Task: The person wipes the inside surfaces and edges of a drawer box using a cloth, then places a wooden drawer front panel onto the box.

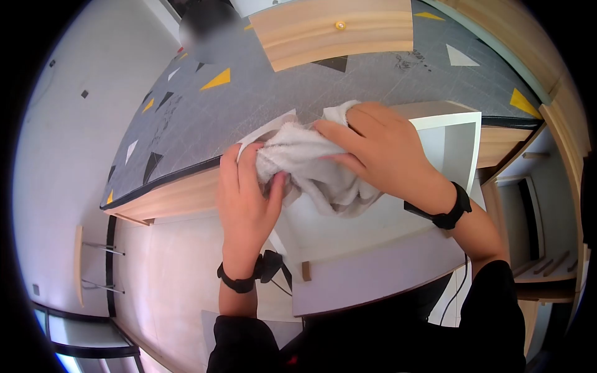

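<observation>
A crumpled white cloth (311, 155) is bunched between my two hands, above a white open drawer box (348, 233). My left hand (249, 189) grips the cloth's left side, thumb and fingers pressed into it. My right hand (382, 146) pinches the upper right part of the cloth between thumb and fingers. The cloth's lower folds hang over the inside of the drawer box and hide part of it. A small brown block (306, 271) is on the box near its front left corner.
Behind the box is a grey patterned mat (205, 118) with yellow, white and black triangles. A wooden panel (336, 28) with a round yellow knob lies on it. Wooden shelving (547, 267) stands at the right; a blurred shape is at the top left.
</observation>
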The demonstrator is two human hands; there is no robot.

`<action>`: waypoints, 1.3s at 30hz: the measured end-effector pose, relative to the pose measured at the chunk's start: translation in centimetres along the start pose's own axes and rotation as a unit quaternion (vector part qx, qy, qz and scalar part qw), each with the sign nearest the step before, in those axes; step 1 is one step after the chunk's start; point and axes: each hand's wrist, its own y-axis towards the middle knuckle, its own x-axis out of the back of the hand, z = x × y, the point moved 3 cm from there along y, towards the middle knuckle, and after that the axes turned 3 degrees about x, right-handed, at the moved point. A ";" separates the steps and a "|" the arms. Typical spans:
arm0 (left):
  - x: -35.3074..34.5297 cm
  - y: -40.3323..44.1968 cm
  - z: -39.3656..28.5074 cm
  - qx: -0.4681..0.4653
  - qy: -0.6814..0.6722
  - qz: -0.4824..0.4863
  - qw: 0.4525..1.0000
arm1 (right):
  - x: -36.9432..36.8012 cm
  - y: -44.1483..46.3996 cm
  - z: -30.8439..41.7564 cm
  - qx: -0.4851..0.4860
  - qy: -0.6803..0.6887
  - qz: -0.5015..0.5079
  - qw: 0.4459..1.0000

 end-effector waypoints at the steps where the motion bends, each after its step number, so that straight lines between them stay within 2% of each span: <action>1: 0.0 -0.1 0.2 -0.007 -0.016 -0.003 1.000 | 0.0 -0.1 0.0 -0.003 0.004 -0.001 1.000; 7: 0.7 -0.4 0.0 -0.026 -0.034 -0.009 0.999 | 0.2 -0.9 0.3 0.031 -0.053 -0.004 0.998; 9: 1.2 -0.6 -0.4 -0.033 -0.029 -0.010 0.999 | 0.0 -1.4 0.1 0.105 -0.062 -0.076 0.990; 12: 2.4 -1.2 -1.1 -0.050 -0.014 -0.004 0.999 | 0.6 -1.7 0.7 0.135 -0.062 -0.111 0.983; 15: 3.2 -2.0 -1.4 -0.053 -0.021 0.017 0.998 | 1.7 -2.2 1.3 0.147 -0.035 -0.117 0.982; 21: 4.3 -2.8 -2.3 -0.118 -0.022 0.017 0.993 | 2.8 -4.4 2.6 0.197 -0.079 -0.111 0.971; 26: 3.6 -2.5 -1.8 -0.120 -0.033 0.000 0.992 | 1.2 -6.9 2.2 0.188 -0.057 -0.096 0.976; 29: 3.0 -1.6 -1.4 -0.090 -0.050 0.017 0.995 | 0.3 -8.0 1.4 0.201 -0.081 -0.044 0.975; 31: 2.4 -0.9 -1.0 -0.091 -0.057 0.009 0.994 | -0.6 -8.1 0.3 0.160 -0.073 0.020 0.984; 35: 1.5 0.0 -0.7 -0.096 -0.046 0.008 0.994 | -1.5 -7.9 0.0 0.130 -0.050 0.027 0.990; 37: 0.9 0.3 -0.5 -0.073 -0.064 -0.003 0.995 | -2.4 -7.5 0.0 0.075 0.030 0.029 0.996; 39: 0.6 0.3 -0.7 -0.066 -0.081 -0.003 0.995 | -3.3 -7.0 0.4 0.065 0.054 0.041 0.996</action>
